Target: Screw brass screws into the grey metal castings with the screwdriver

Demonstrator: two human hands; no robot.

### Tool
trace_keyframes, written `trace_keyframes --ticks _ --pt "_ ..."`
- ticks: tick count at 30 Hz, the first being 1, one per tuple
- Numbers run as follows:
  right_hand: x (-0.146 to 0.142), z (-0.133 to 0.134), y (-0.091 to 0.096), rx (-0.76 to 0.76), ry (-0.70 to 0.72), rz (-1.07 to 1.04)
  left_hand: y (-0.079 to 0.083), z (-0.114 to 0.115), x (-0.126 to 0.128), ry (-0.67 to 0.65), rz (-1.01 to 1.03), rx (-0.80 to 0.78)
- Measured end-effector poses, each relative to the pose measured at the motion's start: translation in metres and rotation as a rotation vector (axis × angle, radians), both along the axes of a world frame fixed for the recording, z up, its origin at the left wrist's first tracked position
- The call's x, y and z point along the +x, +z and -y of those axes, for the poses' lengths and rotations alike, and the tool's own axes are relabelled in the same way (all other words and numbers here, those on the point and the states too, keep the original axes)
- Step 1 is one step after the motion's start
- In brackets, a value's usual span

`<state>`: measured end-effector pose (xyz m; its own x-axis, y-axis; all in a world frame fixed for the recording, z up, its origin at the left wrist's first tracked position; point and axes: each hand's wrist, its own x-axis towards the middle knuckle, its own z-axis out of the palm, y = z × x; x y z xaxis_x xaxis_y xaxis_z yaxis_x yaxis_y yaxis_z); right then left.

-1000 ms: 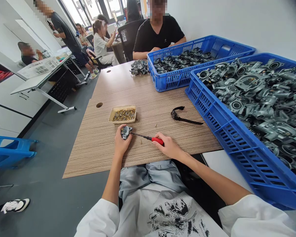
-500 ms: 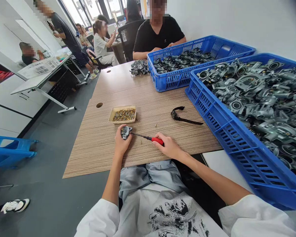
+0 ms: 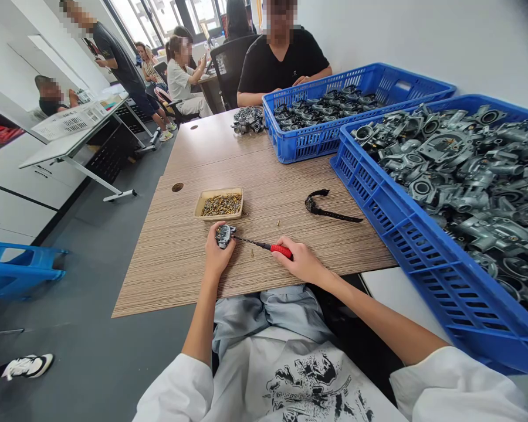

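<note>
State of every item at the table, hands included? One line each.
Left hand: closed around metal part
Metal part: held, partly hidden by fingers
Right hand: closed on screwdriver's red handle
Screwdriver: shaft reaching the metal part; tip contact unclear
Small tray: filled with brass-coloured and silvery pieces
Loose small pieces: two, apart, on the table
Watch: unfastened, strap spread
Near crate: heaped with metal parts
Far crate: part-filled

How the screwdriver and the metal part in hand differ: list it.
Shape: the screwdriver is long and thin; the metal part is compact and chunky.
Colour: the screwdriver has a red handle and dark shaft; the metal part is mostly grey.
Hold: the right hand grips the screwdriver; the left hand grips the metal part.
Shared: both are held over the table.
</note>
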<state>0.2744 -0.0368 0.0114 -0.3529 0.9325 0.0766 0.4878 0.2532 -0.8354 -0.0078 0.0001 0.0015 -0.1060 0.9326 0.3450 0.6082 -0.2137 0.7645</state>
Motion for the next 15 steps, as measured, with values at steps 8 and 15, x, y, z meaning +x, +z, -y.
trace_keyframes --ticks 8,15 --pt "-0.0002 -0.0003 0.0009 -0.004 0.006 -0.006 0.0009 0.0002 0.0003 0.005 -0.001 0.001" --pt "-0.0002 -0.0007 -0.0003 0.0 0.005 -0.005 -0.0011 -0.0004 -0.001 0.005 -0.012 -0.003"
